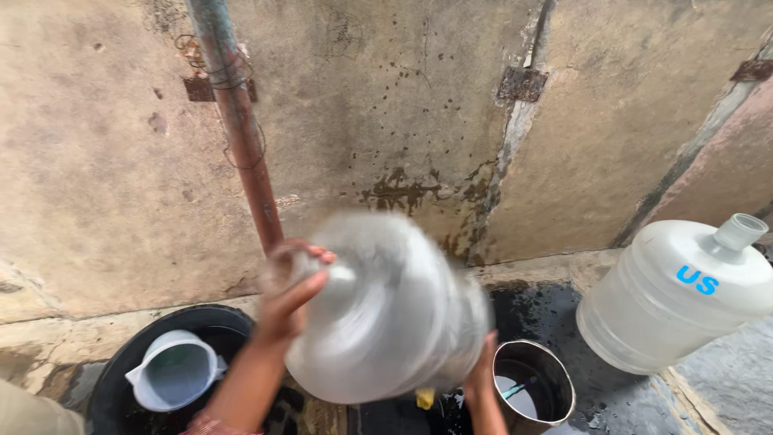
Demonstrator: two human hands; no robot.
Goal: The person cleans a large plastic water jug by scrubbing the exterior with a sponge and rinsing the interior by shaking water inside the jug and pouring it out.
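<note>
Risk of dropping large clear plastic water jug (386, 310), blurred, left hand (290, 298) clasping neck, right hand (481, 374) cupping base, over wet floor (564, 314).

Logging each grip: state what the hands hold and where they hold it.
Both hold the large clear water jug, tilted and motion-blurred: left hand around its neck, right hand under its base end.
</note>
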